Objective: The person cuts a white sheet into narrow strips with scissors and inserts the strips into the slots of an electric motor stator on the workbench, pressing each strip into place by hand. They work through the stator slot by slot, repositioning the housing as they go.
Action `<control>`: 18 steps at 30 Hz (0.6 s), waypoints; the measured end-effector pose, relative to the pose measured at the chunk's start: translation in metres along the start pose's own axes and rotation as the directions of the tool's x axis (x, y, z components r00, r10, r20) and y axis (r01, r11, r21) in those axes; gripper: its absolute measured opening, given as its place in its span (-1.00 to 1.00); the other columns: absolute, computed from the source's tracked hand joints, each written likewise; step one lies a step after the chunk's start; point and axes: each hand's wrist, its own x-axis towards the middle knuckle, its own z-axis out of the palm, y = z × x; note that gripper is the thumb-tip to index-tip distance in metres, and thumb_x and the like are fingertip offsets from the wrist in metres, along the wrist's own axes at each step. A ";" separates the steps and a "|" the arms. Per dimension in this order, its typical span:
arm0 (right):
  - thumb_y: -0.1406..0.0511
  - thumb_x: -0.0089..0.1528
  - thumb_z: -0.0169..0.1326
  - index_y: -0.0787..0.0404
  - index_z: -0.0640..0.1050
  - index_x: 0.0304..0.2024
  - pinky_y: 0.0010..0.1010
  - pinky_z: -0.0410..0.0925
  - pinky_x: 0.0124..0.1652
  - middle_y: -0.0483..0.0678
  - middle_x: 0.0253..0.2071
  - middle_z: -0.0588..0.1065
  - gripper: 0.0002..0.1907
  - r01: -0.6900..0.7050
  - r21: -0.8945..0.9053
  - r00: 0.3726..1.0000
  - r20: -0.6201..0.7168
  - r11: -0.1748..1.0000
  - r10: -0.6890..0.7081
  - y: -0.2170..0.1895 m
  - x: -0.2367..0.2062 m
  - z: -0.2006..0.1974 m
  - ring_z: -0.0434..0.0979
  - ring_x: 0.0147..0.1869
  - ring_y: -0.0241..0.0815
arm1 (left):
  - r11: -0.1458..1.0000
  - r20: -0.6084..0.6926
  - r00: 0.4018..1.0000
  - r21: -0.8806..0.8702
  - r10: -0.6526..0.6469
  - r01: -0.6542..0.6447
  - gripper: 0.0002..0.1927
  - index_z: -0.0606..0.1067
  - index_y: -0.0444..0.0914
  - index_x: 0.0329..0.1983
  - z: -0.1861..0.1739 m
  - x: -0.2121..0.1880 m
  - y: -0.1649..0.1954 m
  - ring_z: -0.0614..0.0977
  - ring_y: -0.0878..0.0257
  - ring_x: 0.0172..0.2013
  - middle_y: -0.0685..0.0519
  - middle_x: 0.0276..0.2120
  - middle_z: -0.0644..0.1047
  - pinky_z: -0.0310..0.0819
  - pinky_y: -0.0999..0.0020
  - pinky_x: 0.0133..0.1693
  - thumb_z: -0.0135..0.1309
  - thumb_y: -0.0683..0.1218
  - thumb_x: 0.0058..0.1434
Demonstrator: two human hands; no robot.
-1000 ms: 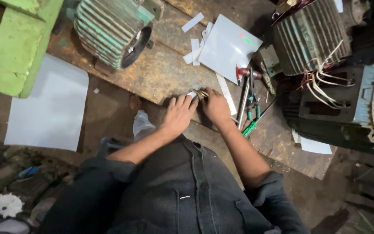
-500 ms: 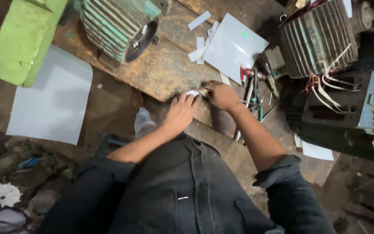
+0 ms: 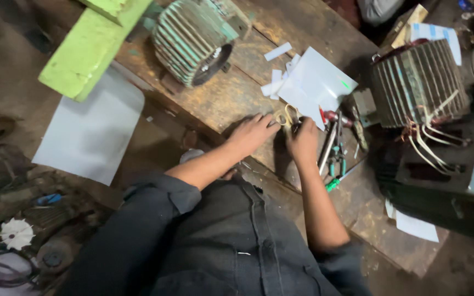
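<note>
1. Worn, stained wood made up the workbench [image 3: 220,104], which ran diagonally from the upper left to the lower right over a dim, cluttered workshop floor.
2. The person's left hand [image 3: 252,134] lay palm down on the bench, fingers stretched toward a small pair of scissors [image 3: 287,116] with yellowish handles; its fingertips reached just beside the handles, and whether they gripped anything could not be told.
3. The right hand [image 3: 303,143] was curled closed just near of the scissors, knuckles up, seemingly pinching them from the near side; the exact grip was hidden.
4. The scissors sat between the two hands, at the near edge of a white sheet [image 3: 316,85] on the bench.
5. Two white sheets were counted: that one, and a larger sheet [image 3: 91,131] hanging off the bench's left side.
6. Several small white paper strips [image 3: 276,71] lay scattered just left of the first sheet.
7. Two ribbed motor housings stood on the bench: a green one [image 3: 190,38] at the far left and a grey one [image 3: 415,82] at the right, with pale wires trailing from it.
8. A cluster of hand tools [image 3: 333,153], including green-handled pliers, lay just right of the right hand.
9. A green painted beam [image 3: 89,49] lay at the far left.
</note>
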 end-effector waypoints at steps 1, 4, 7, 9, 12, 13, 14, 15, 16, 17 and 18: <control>0.36 0.09 0.26 0.39 0.42 0.06 0.04 0.31 0.07 0.35 0.02 0.46 -0.48 0.030 -0.036 0.998 -0.047 0.999 -0.032 -0.006 -0.011 -0.004 0.41 0.10 0.36 | 0.999 -0.034 0.999 -0.031 -0.040 0.038 -0.61 0.49 -0.18 0.11 -0.005 -0.001 -0.002 0.53 -0.06 0.03 -0.09 0.02 0.42 0.51 0.09 -0.08 0.02 -0.23 0.19; 0.37 0.11 0.26 0.32 0.45 0.13 -0.02 0.30 0.13 0.24 0.07 0.47 -0.47 0.133 0.079 0.989 -0.071 0.988 -0.128 -0.038 -0.033 -0.017 0.43 0.16 0.29 | 0.865 -0.098 0.955 -0.457 -0.278 0.205 -0.75 0.50 -0.20 0.00 -0.029 -0.008 -0.012 0.59 -0.07 -0.06 -0.15 -0.05 0.49 0.52 0.12 -0.07 0.03 -0.22 0.26; 0.35 0.10 0.29 0.26 0.47 0.15 -0.04 0.31 0.12 0.16 0.07 0.48 -0.44 0.277 0.131 0.960 -0.091 0.952 -0.266 -0.076 -0.032 -0.018 0.46 0.16 0.23 | 0.748 -0.060 0.905 -0.587 -0.421 0.310 -0.82 0.49 -0.25 -0.08 -0.060 -0.018 -0.020 0.60 -0.13 -0.15 -0.16 -0.22 0.58 0.47 0.07 -0.13 0.13 -0.15 0.26; 0.35 0.09 0.31 0.23 0.50 0.14 -0.07 0.34 0.09 0.13 0.07 0.49 -0.45 0.332 0.170 0.943 -0.087 0.928 -0.322 -0.095 -0.024 -0.014 0.48 0.14 0.20 | 0.638 0.077 0.887 -0.667 -0.454 0.384 -0.82 0.46 -0.24 -0.06 -0.081 -0.024 -0.029 0.64 -0.07 -0.17 -0.13 -0.24 0.61 0.50 0.14 -0.14 0.10 -0.14 0.29; 0.37 0.11 0.31 0.20 0.51 0.13 -0.13 0.40 0.06 0.09 0.05 0.49 -0.48 0.360 0.286 0.932 -0.069 0.888 -0.356 -0.114 -0.011 0.000 0.51 0.12 0.16 | 0.578 0.166 0.851 -0.668 -0.499 0.469 -0.80 0.47 -0.23 -0.05 -0.109 -0.034 -0.048 0.69 0.00 -0.18 -0.11 -0.25 0.63 0.53 0.21 -0.15 0.10 -0.12 0.28; 0.37 0.10 0.31 0.22 0.51 0.12 -0.12 0.40 0.05 0.10 0.05 0.49 -0.48 0.395 0.296 0.918 -0.088 0.870 -0.387 -0.119 -0.008 0.006 0.51 0.11 0.17 | 0.577 0.174 0.839 -0.654 -0.515 0.490 -0.79 0.48 -0.22 -0.05 -0.116 -0.037 -0.055 0.71 0.02 -0.18 -0.11 -0.25 0.64 0.54 0.23 -0.15 0.11 -0.12 0.27; 0.36 0.10 0.32 0.23 0.50 0.11 -0.12 0.40 0.04 0.10 0.05 0.48 -0.48 0.431 0.304 0.902 -0.108 0.850 -0.419 -0.123 -0.005 0.012 0.50 0.11 0.17 | 0.574 0.180 0.815 -0.627 -0.551 0.527 -0.75 0.47 -0.22 -0.01 -0.121 -0.039 -0.061 0.70 0.02 -0.20 -0.11 -0.25 0.63 0.53 0.22 -0.15 0.13 -0.10 0.26; 0.37 0.09 0.30 0.23 0.52 0.11 -0.13 0.40 0.04 0.10 0.03 0.49 -0.48 0.431 0.344 0.901 -0.110 0.834 -0.420 -0.126 0.000 0.019 0.51 0.10 0.17 | 0.572 0.181 0.790 -0.599 -0.585 0.561 -0.70 0.47 -0.22 0.03 -0.126 -0.041 -0.069 0.69 0.01 -0.21 -0.12 -0.25 0.63 0.53 0.22 -0.16 0.14 -0.09 0.25; 0.38 0.07 0.29 0.23 0.54 0.10 -0.14 0.40 0.04 0.11 0.01 0.49 -0.49 0.429 0.385 0.901 -0.112 0.817 -0.420 -0.130 0.005 0.025 0.52 0.09 0.16 | 0.566 0.182 0.764 -0.570 -0.619 0.595 -0.66 0.46 -0.22 0.06 -0.130 -0.045 -0.076 0.68 0.01 -0.23 -0.12 -0.26 0.62 0.52 0.21 -0.17 0.16 -0.08 0.23; 0.39 0.06 0.28 0.23 0.56 0.09 -0.15 0.40 0.03 0.11 -0.01 0.49 -0.49 0.421 0.427 0.902 -0.109 0.800 -0.417 -0.133 0.008 0.032 0.52 0.07 0.16 | 0.589 0.128 0.785 -0.590 -0.607 0.552 -0.68 0.47 -0.24 0.05 -0.133 -0.050 -0.082 0.68 0.03 -0.18 -0.11 -0.21 0.63 0.52 0.23 -0.14 0.13 -0.07 0.27; 0.40 0.09 0.26 0.24 0.57 0.06 -0.19 0.41 0.00 0.10 -0.04 0.50 -0.54 0.339 0.477 0.938 -0.103 0.811 -0.332 -0.138 0.014 0.040 0.54 0.03 0.12 | 0.611 0.074 0.802 -0.608 -0.592 0.507 -0.71 0.47 -0.25 0.05 -0.135 -0.056 -0.088 0.68 0.05 -0.13 -0.10 -0.17 0.63 0.52 0.24 -0.11 0.10 -0.07 0.30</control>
